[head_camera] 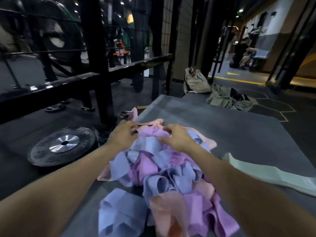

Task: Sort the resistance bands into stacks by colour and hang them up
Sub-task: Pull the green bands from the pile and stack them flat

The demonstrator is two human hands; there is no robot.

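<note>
A gym: a weight plate (62,145) lies on rubber flooring (266,106) beside a black steel rack (95,62).

bands (153,177) heaped on the mat (239,134) (weight plate (62,145) lying left of it).

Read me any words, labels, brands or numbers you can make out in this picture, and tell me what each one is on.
None can be read.
Weight plate: raised marks run round its face, too blurred to read.
Resistance bands: no print visible.
Yellow floor markings: an arrow shape and a line, no letters.
</note>
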